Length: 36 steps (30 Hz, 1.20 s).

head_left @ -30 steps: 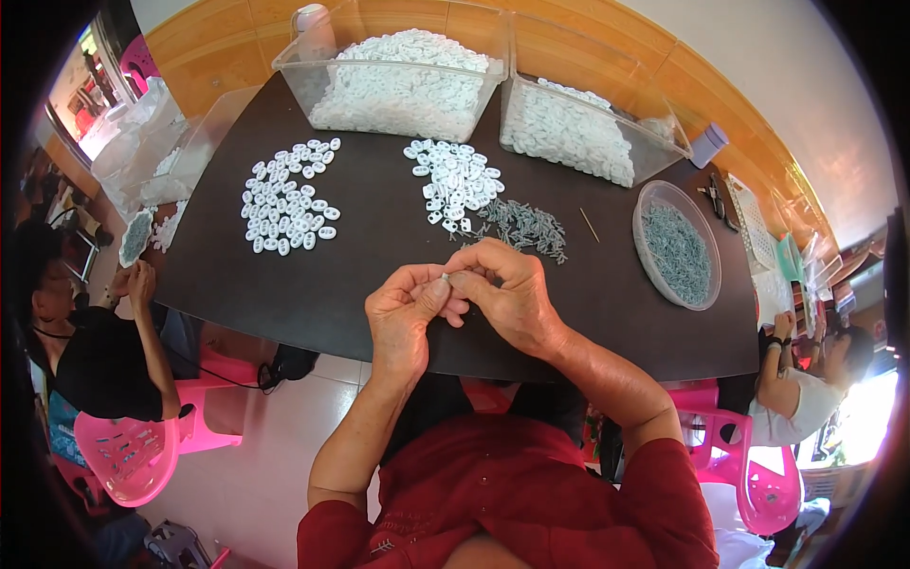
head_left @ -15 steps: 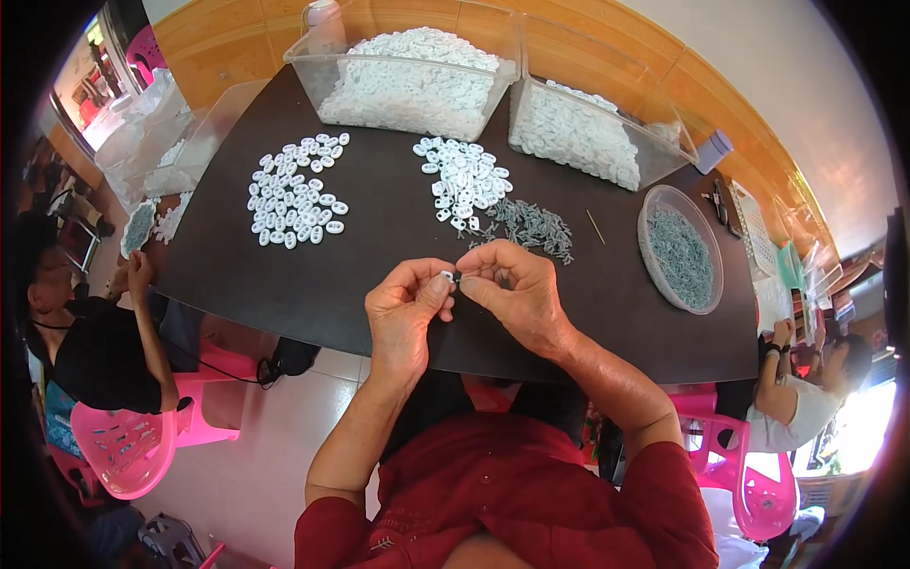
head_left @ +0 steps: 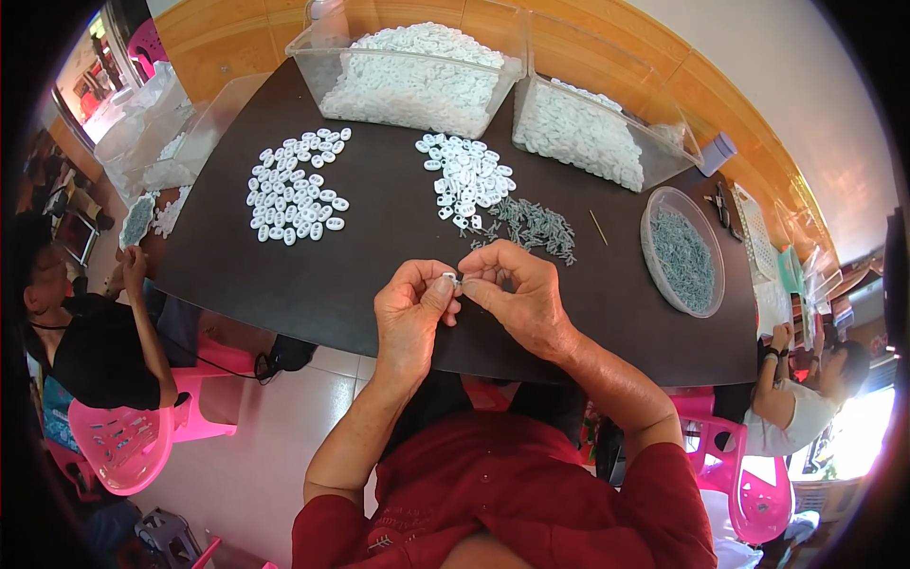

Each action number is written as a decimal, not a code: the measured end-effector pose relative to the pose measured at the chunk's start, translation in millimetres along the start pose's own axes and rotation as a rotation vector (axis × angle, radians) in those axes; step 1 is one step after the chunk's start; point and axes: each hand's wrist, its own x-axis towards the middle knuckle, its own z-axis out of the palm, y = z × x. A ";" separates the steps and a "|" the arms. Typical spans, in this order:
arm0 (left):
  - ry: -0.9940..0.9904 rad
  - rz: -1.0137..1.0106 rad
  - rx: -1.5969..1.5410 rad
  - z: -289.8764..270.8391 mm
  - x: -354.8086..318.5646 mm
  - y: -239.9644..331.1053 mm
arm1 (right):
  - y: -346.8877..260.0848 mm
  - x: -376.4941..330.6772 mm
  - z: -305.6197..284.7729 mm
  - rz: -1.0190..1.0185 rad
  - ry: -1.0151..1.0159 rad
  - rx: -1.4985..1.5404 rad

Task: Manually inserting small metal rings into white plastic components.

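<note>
Near the table's front edge, my left hand pinches a small white plastic piece between thumb and forefinger. My right hand meets it from the right, its thumb and forefinger closed at the piece's end; what sits between those fingertips is too small to make out. Beyond my hands lies a heap of white plastic pieces with holes. Small grey screw-like pins are piled against its right side. Farther left, white oval pieces are spread out in a loose group.
Two clear bins of white pieces stand along the back. A round tub of grey pins is at the right, near a thin brass-coloured stick and pliers. People sit at both sides, by pink chairs.
My left hand has shifted slightly right. The white piece has turned a little between my fingers, and the fingertips of both hands stay close together.
</note>
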 end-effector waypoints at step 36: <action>0.080 0.139 0.058 2.9 -5.1 -11.9 | 13.4 3.9 8.9 -0.206 0.044 -0.142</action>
